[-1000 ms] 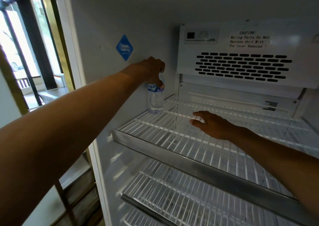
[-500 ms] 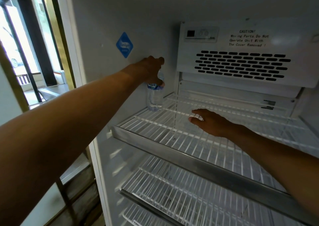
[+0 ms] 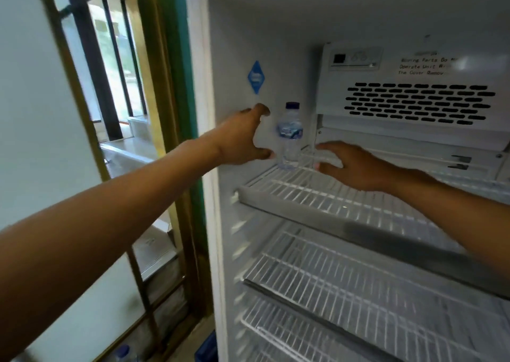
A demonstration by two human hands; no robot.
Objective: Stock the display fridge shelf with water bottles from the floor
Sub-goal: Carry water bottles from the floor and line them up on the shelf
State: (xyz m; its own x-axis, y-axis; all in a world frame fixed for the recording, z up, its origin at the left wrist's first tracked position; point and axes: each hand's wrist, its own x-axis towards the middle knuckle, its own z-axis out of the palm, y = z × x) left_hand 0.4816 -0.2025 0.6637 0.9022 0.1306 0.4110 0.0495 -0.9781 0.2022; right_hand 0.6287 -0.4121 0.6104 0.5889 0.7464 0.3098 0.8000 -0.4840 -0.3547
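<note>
1 water bottle stands upright on the top wire shelf of the open display fridge, in the back left corner, close to the left inner wall. Blue cap, blue and white label, clear body. Left hand is just left of the bottle, fingers spread and relaxed, thumb low near the bottle's lower body, index finger up near the wall; it holds nothing, and whether the thumb tip touches the bottle is unclear from blur. Right hand is over the same shelf just right of the bottle, fingers extended toward it, palm down, holding nothing; contact with the shelf wires cannot be told. The 2 hands flank the bottle, apart from each other. A blue diamond sticker is on the left inner wall above the left hand. At the back is a white vent panel with dark slots, a small control display and a partly readable caution text. 2 more wire shelves sit below. Left of the fridge, a window frame, and blurred bottle caps low at the floor.
</note>
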